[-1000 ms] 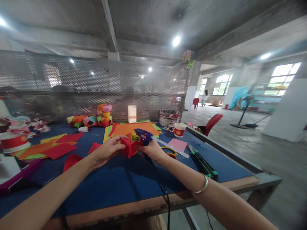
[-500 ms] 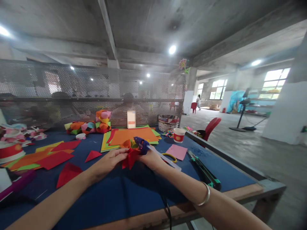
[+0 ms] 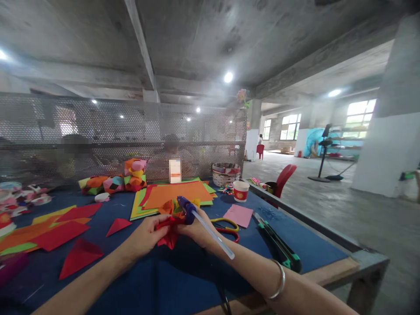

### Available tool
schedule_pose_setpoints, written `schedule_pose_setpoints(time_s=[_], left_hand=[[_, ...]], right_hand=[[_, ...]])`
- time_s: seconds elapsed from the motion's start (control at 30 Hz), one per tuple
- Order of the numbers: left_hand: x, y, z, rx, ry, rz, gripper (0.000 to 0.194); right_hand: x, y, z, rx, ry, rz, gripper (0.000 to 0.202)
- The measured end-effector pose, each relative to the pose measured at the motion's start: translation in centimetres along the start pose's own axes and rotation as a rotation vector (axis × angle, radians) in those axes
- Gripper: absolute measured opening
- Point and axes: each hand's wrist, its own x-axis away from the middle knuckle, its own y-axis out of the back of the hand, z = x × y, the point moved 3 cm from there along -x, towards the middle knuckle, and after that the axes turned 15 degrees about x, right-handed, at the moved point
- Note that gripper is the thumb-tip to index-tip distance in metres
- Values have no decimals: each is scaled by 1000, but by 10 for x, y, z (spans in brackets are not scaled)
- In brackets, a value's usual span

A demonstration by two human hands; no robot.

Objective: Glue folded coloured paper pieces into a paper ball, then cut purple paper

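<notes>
My left hand [image 3: 148, 234] pinches a red folded piece of felt or paper [image 3: 169, 232] at the middle of the blue table. Close beside it, my right hand [image 3: 197, 227] is wrapped round a blue glue gun [image 3: 186, 208], with a clear glue stick [image 3: 215, 235] sticking out of its back end over my wrist. Orange and yellow folded pieces [image 3: 172, 207] lie against the red piece, just left of the gun. Where the gun's nozzle ends relative to the pieces is hard to make out. Both hands touch or nearly touch at the red piece.
Behind the hands lie stacked coloured sheets [image 3: 179, 194]. Scissors [image 3: 229, 226], a pink square [image 3: 239, 215], a paper cup [image 3: 241, 192], a woven basket [image 3: 226, 175] and a green-black cutter [image 3: 278, 245] are to the right. Red sheets [image 3: 62, 235] and patchwork shapes [image 3: 113, 184] are leftward.
The view has shifted, so the table's things appear lower and further left. The glue gun has turned in my right hand, and more of the scissors shows. My left hand still grips the red piece.
</notes>
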Motion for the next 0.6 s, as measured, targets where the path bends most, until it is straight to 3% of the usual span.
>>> schedule_pose_setpoints(time_s=[0.1,0.3,0.5,0.6], left_hand=[[-4,2,8,99,38,40,38],[-9,6,22,186,64,-10,39],[-3,2,8,121,29,-120,60],[1,-3,-3,80,5,-111,59]], right_hand=[[2,2,4,-96,-40,69,43],[0,2,4,-117,-33,91,53],[2,-1,5,-97,-56,86,52],[2,-2,4,-73,-26,74,50]])
